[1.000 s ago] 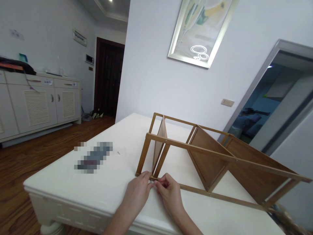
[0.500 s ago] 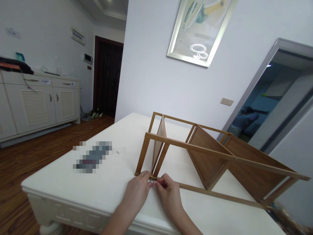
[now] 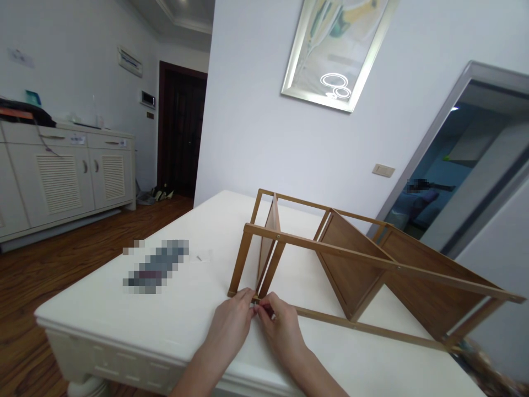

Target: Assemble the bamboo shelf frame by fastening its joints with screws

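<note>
A brown wooden shelf rack (image 3: 355, 259) lies on its side on the white table (image 3: 173, 309). Both my hands meet at its near bottom rail, where an upright panel joins. My left hand (image 3: 231, 325) pinches at the joint with its fingers pressed together. My right hand (image 3: 281, 328) is curled there too, fingertips closed on a small dark part that I cannot make out. The fingertips of the two hands touch each other.
A blurred dark object (image 3: 157, 266) and a small white scrap (image 3: 201, 257) lie on the table to the left. A white sideboard (image 3: 61, 176) stands by the far wall, past wooden floor (image 3: 45, 264). An open doorway (image 3: 454, 171) is at the right.
My right hand has shifted slightly left and closed tighter against my left hand at the joint. The rack has not moved.
</note>
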A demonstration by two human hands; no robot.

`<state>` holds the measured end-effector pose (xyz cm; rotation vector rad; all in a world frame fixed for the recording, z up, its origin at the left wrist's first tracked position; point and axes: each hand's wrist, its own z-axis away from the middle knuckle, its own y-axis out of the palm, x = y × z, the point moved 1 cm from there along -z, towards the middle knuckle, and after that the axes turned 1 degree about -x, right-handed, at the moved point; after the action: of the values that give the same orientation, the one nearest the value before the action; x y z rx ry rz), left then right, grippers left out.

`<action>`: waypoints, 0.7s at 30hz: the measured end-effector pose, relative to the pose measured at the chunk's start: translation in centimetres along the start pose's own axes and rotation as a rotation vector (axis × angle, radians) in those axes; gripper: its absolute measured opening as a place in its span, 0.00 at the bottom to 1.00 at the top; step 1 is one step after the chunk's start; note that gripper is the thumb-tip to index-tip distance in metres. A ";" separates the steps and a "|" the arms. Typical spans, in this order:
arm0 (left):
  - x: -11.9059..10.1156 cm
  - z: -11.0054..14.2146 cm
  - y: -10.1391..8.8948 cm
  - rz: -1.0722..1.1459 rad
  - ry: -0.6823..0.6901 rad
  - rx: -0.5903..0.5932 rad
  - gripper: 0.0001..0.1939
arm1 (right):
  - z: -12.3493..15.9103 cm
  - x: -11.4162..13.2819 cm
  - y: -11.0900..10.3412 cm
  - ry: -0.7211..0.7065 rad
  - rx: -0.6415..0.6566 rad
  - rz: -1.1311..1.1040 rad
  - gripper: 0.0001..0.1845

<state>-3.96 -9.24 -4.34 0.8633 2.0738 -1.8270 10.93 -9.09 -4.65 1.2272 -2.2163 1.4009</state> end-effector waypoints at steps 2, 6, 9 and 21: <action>0.0 0.0 0.1 0.001 0.001 0.006 0.19 | 0.1 0.1 0.1 -0.008 0.003 0.029 0.05; 0.1 0.0 0.1 0.001 0.008 0.009 0.20 | 0.3 0.2 0.7 0.026 -0.036 0.024 0.05; 0.3 0.0 0.2 0.003 0.014 0.008 0.20 | 0.5 0.5 1.1 0.048 -0.081 0.027 0.06; 0.1 0.0 0.5 -0.039 0.029 -0.023 0.17 | 0.9 -0.5 0.5 0.113 -0.055 -0.079 0.06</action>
<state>-3.74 -9.20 -4.75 0.8546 2.1394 -1.8170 11.05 -9.54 -5.74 1.1744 -2.0932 1.3362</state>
